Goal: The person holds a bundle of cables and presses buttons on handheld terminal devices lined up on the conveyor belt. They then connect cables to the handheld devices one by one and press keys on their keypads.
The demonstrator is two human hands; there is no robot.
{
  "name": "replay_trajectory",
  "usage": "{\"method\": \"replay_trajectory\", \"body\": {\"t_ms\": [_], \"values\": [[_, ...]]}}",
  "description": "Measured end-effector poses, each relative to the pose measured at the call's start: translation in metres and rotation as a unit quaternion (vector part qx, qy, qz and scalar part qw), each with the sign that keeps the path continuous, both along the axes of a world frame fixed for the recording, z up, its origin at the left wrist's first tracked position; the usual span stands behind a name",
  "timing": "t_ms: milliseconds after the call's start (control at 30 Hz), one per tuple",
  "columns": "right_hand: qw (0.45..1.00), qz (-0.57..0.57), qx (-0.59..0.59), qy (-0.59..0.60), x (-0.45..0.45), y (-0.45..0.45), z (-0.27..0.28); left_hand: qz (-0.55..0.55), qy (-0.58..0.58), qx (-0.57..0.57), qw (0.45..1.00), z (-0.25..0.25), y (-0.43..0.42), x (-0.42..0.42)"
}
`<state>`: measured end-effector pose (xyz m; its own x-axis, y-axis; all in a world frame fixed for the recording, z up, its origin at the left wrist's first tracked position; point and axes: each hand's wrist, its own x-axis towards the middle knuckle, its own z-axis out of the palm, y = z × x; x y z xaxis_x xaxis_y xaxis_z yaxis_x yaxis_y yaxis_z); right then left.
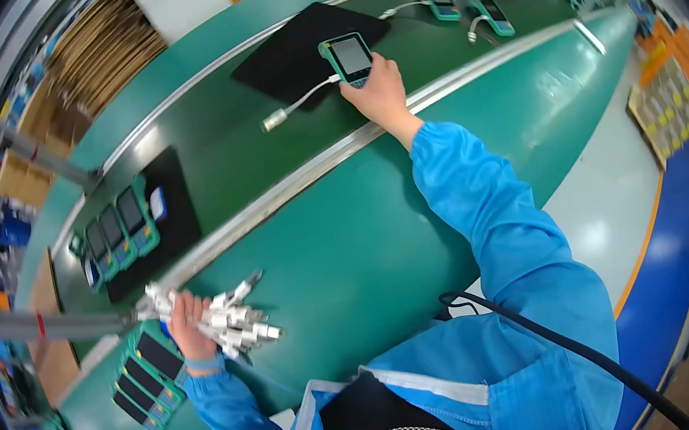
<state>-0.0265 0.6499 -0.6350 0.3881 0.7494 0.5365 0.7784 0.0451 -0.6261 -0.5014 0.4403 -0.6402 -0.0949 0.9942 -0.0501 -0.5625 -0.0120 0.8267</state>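
My right hand (383, 94) grips the lower edge of a green handheld device (350, 55) with a grey screen, over a black mat (284, 59). A short white cable (307, 98) runs from the device's lower left side to a loose pale connector. In my left hand (190, 324) is a bunch of short white cables (239, 319), their connectors fanning out to the right over the green bench. The fingers are wrapped round the middle of the bunch. Just left of this hand, several green devices with dark screens (144, 382) lie in a row.
More devices (113, 233) sit side by side on a second black mat (176, 202) on the left. Farther right along the belt lie two cabled devices (441, 2) (494, 17). A metal rail (305, 171) divides belt from bench. A black cord (563, 341) crosses my right side.
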Motion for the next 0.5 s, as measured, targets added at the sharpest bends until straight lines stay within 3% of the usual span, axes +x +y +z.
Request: {"method": "replay_trajectory", "body": {"t_ms": [100,200,267,367,433,500], "values": [[0.995,0.002,-0.094,-0.015,0.071,0.044,-0.015,0.076,0.069,-0.06,0.993,0.01,-0.003,0.009],[0.982,-0.138,-0.049,-0.121,0.146,0.083,-0.014,0.14,0.125,-0.076,0.979,0.01,-0.004,0.012],[0.957,-0.217,-0.096,-0.168,0.206,0.107,-0.027,0.133,0.129,-0.059,0.981,0.008,-0.003,0.009],[0.947,-0.212,-0.203,-0.129,0.274,0.13,-0.035,0.121,0.122,-0.054,0.984,0.008,-0.002,0.006],[0.936,-0.226,-0.172,-0.209,0.31,0.152,-0.052,0.112,0.103,-0.05,0.987,0.008,-0.003,0.001],[0.939,-0.215,-0.209,-0.166,0.311,0.148,-0.039,0.118,0.084,-0.048,0.988,0.012,-0.003,0.006]]}}
